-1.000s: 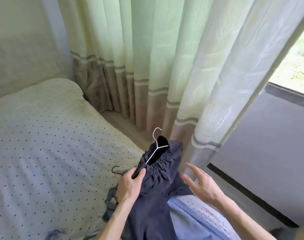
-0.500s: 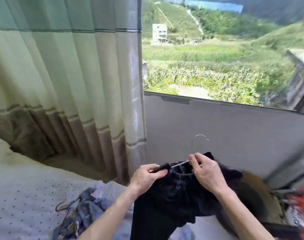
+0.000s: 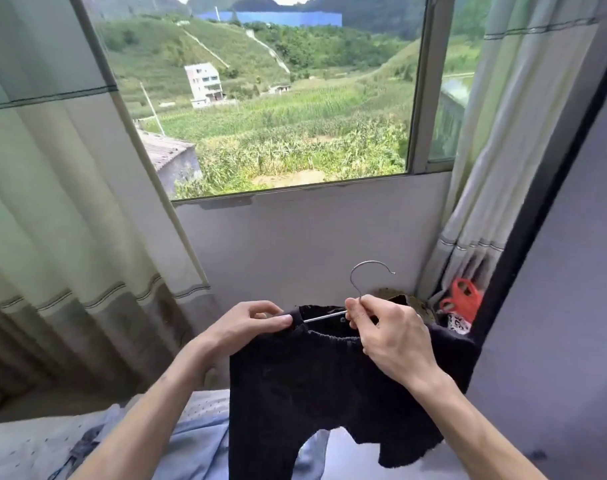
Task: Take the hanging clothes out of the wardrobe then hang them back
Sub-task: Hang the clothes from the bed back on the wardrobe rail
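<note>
The left hand (image 3: 250, 323) pinches the left end of the waistband of a pair of black trousers (image 3: 312, 382); its grip is closed, thumb and forefinger pressed together on the cloth. The right hand (image 3: 388, 337) has a tight grip on a metal hanger (image 3: 324, 316), with the fingertips pinched round the wire where the hook meets the bar. The hook stands upright above that hand, its open end turned to the right. The silver bar runs between the two hands and lies inside the waistband opening.

The trousers are held up in the air in front of the person, and the legs hang down over the near edge of a bed (image 3: 25, 445) with a dotted sheet. A light blue garment (image 3: 198, 431) lies on the bed behind the trousers.

Beyond the hands is a grey wall (image 3: 312, 244) under a window (image 3: 277, 98) that looks out on green fields. A pale curtain (image 3: 52, 202) hangs to the left and another curtain (image 3: 496, 168) to the right. A red plastic bag (image 3: 463, 299) sits low in the right corner.
</note>
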Action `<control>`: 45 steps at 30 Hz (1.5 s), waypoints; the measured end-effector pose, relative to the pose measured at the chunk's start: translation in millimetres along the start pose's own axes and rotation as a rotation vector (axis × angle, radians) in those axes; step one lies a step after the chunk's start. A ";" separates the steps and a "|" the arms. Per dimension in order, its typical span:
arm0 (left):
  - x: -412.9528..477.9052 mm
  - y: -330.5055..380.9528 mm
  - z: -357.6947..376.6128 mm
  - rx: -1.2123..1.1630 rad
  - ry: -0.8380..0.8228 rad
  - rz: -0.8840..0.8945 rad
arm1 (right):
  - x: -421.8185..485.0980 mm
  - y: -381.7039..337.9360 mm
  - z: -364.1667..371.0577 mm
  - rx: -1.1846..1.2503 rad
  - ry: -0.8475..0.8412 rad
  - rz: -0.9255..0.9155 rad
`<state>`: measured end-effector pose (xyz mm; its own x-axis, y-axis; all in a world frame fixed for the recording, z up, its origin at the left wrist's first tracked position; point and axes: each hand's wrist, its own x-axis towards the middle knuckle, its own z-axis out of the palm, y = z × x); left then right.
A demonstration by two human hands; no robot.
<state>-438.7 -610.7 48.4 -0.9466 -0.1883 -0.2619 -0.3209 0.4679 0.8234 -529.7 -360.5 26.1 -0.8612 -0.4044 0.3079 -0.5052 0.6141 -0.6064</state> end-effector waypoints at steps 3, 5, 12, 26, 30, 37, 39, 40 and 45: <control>6.2 57.5 31.1 0.106 -0.048 0.085 | -21.3 29.8 -42.6 -0.025 0.067 0.060; 10.4 109.4 57.6 0.148 -0.085 0.219 | -38.3 51.7 -72.7 -0.047 0.112 0.122; 7.1 299.9 183.2 0.242 -0.417 0.643 | -94.6 118.1 -194.3 -0.112 0.208 0.239; -0.7 414.6 371.1 0.270 -0.858 0.754 | -185.2 182.0 -312.8 -0.438 0.395 0.598; 0.4 419.6 413.6 0.098 -0.932 0.660 | -210.6 193.2 -310.6 -0.450 0.578 0.742; -3.6 421.3 472.4 -0.226 -1.027 0.360 | -251.1 193.6 -284.4 -0.286 0.450 1.027; -6.3 424.6 484.5 -0.293 -1.029 0.311 | -255.1 188.5 -275.4 -0.189 0.424 1.063; -7.2 425.8 490.0 -0.323 -1.030 0.296 | -255.8 185.7 -271.3 -0.166 0.425 1.077; -13.1 421.4 511.3 -0.346 -1.100 0.276 | -254.7 180.9 -252.8 -0.151 0.464 1.139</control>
<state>-578.1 30.4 141.4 -0.5562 0.8048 -0.2072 -0.2356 0.0864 0.9680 -415.9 24.9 23.3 -0.7369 0.6700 -0.0901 0.5692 0.5431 -0.6174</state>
